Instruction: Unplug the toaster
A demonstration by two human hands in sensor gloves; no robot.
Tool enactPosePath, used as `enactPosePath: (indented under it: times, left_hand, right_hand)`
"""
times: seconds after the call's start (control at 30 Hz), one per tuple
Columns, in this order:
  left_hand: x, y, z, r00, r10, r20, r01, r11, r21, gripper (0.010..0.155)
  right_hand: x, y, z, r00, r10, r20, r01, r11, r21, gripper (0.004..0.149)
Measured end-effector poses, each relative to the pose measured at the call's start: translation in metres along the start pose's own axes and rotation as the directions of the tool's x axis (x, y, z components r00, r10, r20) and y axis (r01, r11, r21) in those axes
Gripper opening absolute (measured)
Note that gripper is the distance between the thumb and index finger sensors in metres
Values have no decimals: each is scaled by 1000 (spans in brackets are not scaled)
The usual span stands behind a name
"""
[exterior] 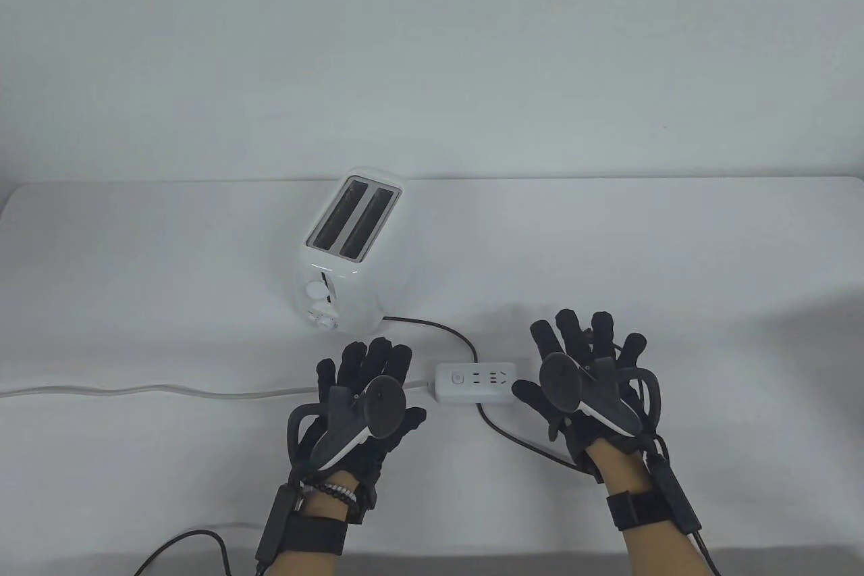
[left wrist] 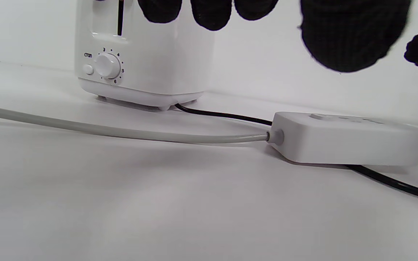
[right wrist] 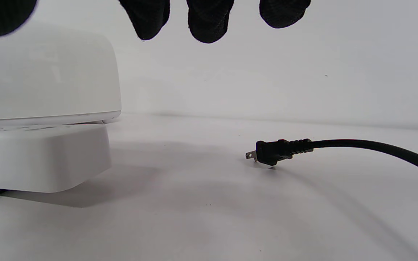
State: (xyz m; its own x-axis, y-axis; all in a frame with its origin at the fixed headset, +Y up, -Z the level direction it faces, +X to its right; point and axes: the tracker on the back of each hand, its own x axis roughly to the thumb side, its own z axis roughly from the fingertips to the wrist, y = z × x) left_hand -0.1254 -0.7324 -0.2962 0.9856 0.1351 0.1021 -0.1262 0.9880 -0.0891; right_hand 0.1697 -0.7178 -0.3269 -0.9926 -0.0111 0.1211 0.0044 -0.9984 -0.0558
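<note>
The white two-slot toaster (exterior: 351, 252) stands at mid-table and also shows in the left wrist view (left wrist: 140, 65). Its black cord (exterior: 439, 329) runs behind and under the white power strip (exterior: 476, 382). In the right wrist view the black two-prong plug (right wrist: 269, 153) lies loose on the table, to the right of the strip (right wrist: 38, 159) and out of its sockets. My left hand (exterior: 368, 394) hovers open just left of the strip, holding nothing. My right hand (exterior: 584, 367) is open with fingers spread just right of the strip. It hides the plug in the table view.
The strip's grey supply cable (exterior: 135, 391) runs left across the table to its edge and shows in the left wrist view (left wrist: 103, 128). A loop of black cord (exterior: 513, 437) lies in front of the strip. A white wall stands behind the table.
</note>
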Motion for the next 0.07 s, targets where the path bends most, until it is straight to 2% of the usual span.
enactPosePath:
  times: [0.07]
  left_hand:
    - [0,0,0,1000,-2,1,2,1000,-2,92]
  right_hand:
    - [-1,0,0,1000,0,-4,0,1000,-1,93]
